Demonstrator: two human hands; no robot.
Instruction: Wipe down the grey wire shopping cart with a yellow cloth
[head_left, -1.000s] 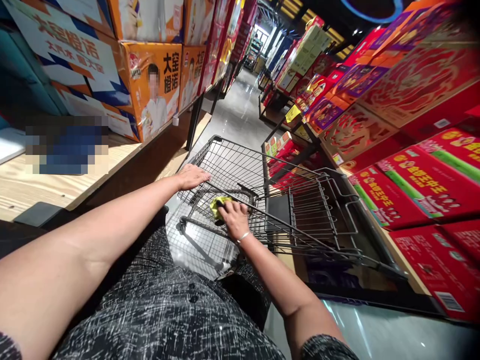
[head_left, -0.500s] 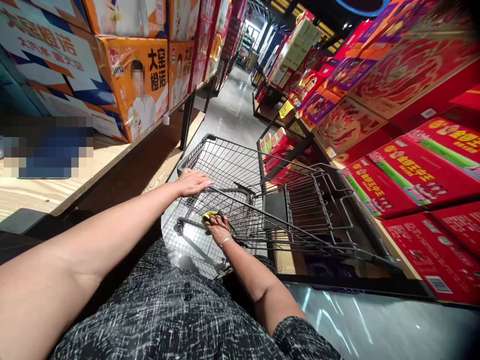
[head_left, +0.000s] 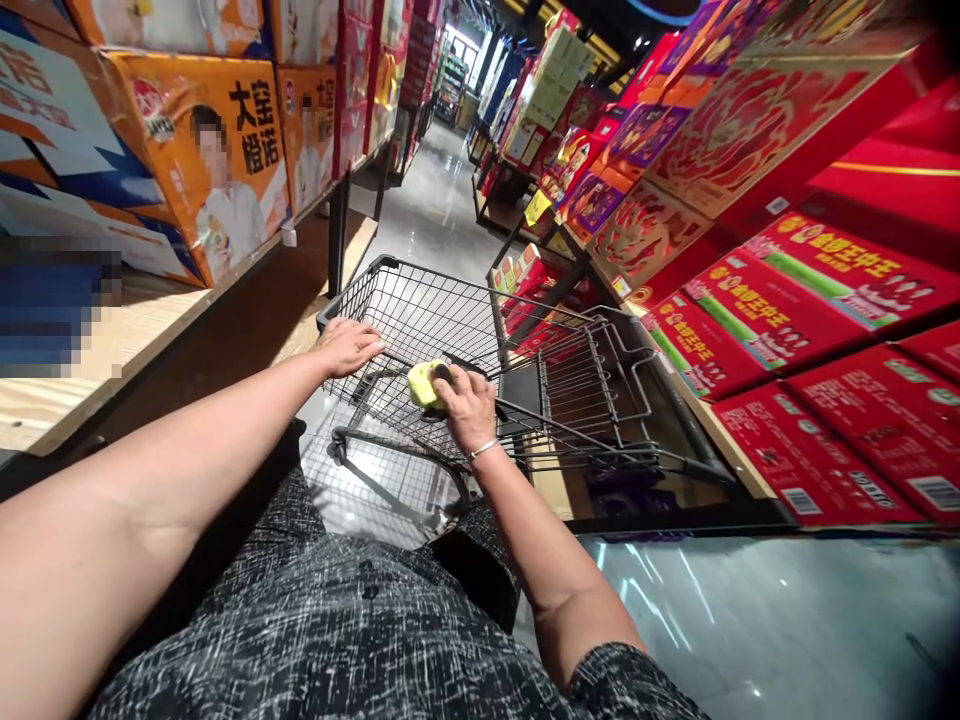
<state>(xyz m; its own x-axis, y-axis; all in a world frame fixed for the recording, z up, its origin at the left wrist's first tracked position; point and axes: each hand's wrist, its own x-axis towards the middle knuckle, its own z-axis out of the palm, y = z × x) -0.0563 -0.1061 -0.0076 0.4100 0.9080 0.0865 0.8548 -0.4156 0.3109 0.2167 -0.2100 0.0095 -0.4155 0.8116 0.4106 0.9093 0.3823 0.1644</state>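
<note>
A black wire shopping cart stands in a store aisle in front of me. My left hand rests on the cart's near left rim, fingers curled over the wire. My right hand presses a yellow cloth against the bar at the cart's near end. A thin bracelet circles my right wrist. My dark patterned clothing fills the bottom of the view.
Orange boxes stand on a wooden shelf on the left. Red gift boxes fill the shelves on the right. A glossy grey floor runs down the aisle ahead.
My right hand with the yellow cloth dropped lower on the cart's near end, then came back up onto the bar. My left hand stayed on the rim. The view drifted right.
</note>
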